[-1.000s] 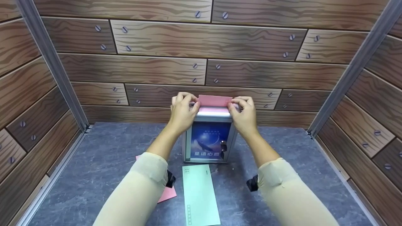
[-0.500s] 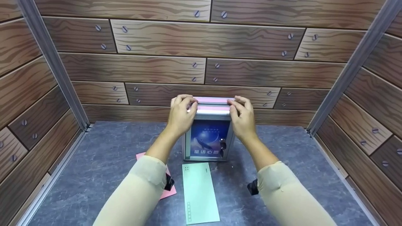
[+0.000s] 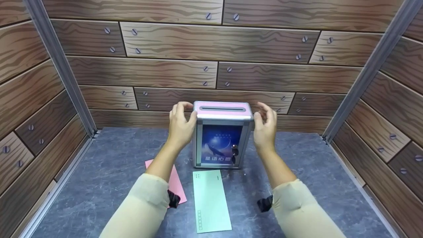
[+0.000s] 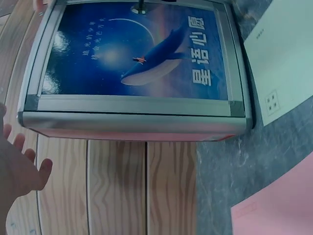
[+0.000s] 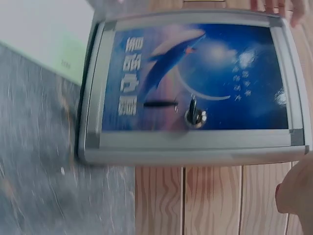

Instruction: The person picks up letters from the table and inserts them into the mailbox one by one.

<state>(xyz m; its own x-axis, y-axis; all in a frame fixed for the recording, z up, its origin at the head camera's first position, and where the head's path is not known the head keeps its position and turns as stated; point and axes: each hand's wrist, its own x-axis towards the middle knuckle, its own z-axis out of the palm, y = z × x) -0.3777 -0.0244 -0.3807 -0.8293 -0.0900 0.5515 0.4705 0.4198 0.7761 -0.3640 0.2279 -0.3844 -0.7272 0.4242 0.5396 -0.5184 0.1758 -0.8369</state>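
A metal-framed suggestion box stands upright on the grey table, with a pink top and a dark slot in it. Its front shows a blue whale picture, and keys hang from the lock. My left hand is beside the box's top left corner, fingers loosely bent and holding nothing. At the top right corner my right hand is likewise free of any object, thumb close to the edge. In the left wrist view the left hand shows spread fingers apart from the box.
A light green envelope lies in front of the box. Left of it a pink envelope is partly hidden under the left forearm. Wood-patterned walls with metal corner posts enclose the table.
A pink envelope held by both hands over the slot has gone down into the box and out of sight. Both hands have let go and moved apart to the box's sides.
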